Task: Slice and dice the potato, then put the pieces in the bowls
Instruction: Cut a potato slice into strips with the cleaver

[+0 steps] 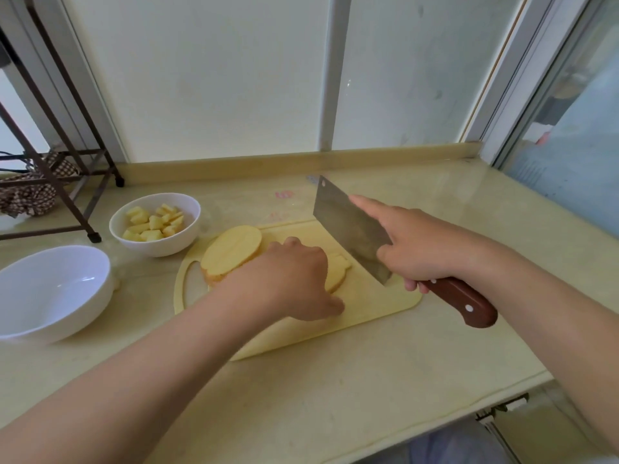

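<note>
Left hand [288,276]: our curled fingers hold the potato [231,254] down.
Right hand [422,252]: we grip the knife [348,226], just right of the left hand.

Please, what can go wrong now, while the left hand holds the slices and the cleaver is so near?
1. The left hand holds the potato slices right beside the cleaver; its thumb sticks out on the cutting board, so a drifting cut might catch it.
2. The right hand lays its index finger along the blade, which may weaken its grip on the handle.
3. The slices overlap and could slide under pressure.
</note>
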